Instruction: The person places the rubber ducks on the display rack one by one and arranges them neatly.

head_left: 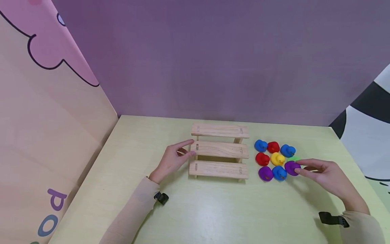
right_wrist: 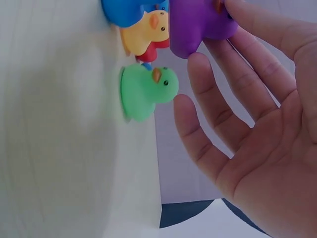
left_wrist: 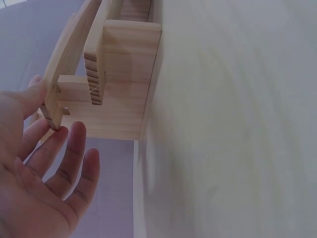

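Note:
A three-step wooden rack (head_left: 220,149) stands on the table. My left hand (head_left: 174,157) pinches the left end of its middle step between thumb and fingers, as the left wrist view also shows. Over at the right, my right hand (head_left: 327,176) holds a purple rubber duck (right_wrist: 195,25) between thumb and fingers, raised off the table. Below that hand a green duck (right_wrist: 146,91) sits on the table, mostly hidden in the head view. Beside it are a yellow duck (head_left: 277,159), a blue duck (head_left: 279,173) and another purple duck (head_left: 266,174).
Two red ducks, one of them a red duck (head_left: 262,159) at the group's left, and two more blue ones, including a blue duck (head_left: 287,150), sit right of the rack. A purple panel (head_left: 222,61) rises behind the pale table (head_left: 207,210); a printed panel (head_left: 45,118) stands at the left.

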### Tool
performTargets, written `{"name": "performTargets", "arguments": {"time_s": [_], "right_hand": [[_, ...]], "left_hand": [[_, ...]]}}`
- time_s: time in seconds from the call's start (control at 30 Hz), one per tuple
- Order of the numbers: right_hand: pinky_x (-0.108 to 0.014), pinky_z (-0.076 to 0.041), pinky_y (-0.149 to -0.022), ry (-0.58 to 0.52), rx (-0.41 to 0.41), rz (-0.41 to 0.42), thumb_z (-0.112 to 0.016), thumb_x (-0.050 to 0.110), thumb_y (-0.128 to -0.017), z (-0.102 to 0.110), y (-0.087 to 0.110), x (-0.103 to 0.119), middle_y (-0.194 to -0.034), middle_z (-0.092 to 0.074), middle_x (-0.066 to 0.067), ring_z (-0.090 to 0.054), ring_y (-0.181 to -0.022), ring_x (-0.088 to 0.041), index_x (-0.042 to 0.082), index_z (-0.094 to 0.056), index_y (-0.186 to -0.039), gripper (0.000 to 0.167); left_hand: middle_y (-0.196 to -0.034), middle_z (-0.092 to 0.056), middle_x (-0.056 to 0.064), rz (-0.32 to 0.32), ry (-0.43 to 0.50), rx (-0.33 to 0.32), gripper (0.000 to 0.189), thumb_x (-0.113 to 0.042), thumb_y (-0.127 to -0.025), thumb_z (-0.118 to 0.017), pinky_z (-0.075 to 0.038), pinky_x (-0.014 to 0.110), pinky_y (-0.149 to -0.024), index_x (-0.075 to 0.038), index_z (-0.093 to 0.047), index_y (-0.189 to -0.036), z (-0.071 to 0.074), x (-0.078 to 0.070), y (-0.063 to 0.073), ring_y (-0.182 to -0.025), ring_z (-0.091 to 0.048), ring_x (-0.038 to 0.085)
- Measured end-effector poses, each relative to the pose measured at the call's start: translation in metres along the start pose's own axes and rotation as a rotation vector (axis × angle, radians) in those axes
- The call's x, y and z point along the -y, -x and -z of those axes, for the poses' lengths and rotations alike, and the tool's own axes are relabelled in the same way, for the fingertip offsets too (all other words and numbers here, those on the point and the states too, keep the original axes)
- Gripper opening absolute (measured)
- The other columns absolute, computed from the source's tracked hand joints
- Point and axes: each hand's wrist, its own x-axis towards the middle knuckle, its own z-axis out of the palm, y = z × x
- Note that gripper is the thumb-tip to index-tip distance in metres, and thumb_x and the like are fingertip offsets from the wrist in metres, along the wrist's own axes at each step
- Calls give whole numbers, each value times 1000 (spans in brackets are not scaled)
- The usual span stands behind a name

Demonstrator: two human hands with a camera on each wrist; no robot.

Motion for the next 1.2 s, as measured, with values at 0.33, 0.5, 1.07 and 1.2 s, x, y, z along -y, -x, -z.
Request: {"name": "performTargets", "arguments": {"time_s": [0.33,0.5,1.07,1.2], "right_hand": [[-22,-56,-73,-18,-28,43,-74,40,-102,-6,-4,14,-110,-61,38,-64,-92,8,8,-72,-137,47],[-22,-55,-74,-20,-48,53,-74,41,-101,-8,-6,20,-110,-61,37,-63,-93,9,10,-72,-136,46],[-17,-55,-75,-69,-112,134,-76,34,-101,-14,-12,44,-105,-74,25,-70,-90,6,8,-73,-134,42],[-19,-56,-74,-79,-127,153,-77,33,-101,-16,-14,53,-103,-69,32,-68,-89,5,8,-74,-132,40]], "left_hand": [[-130,-75,6,-10,-7,-9,47,-32,-99,-79,-59,34,-77,-30,-68,-145,-1,3,-1,-96,-72,18],[-128,-75,5,-4,-6,-12,47,-32,-99,-79,-59,34,-77,-31,-69,-144,-2,4,-1,-96,-71,18],[-128,-75,6,-12,-18,-9,46,-31,-100,-78,-59,35,-76,-31,-68,-145,-2,3,-1,-96,-71,18],[-129,-75,6,-13,-18,-12,46,-30,-99,-79,-58,33,-76,-30,-69,-144,-2,3,-1,-96,-71,18]]}}
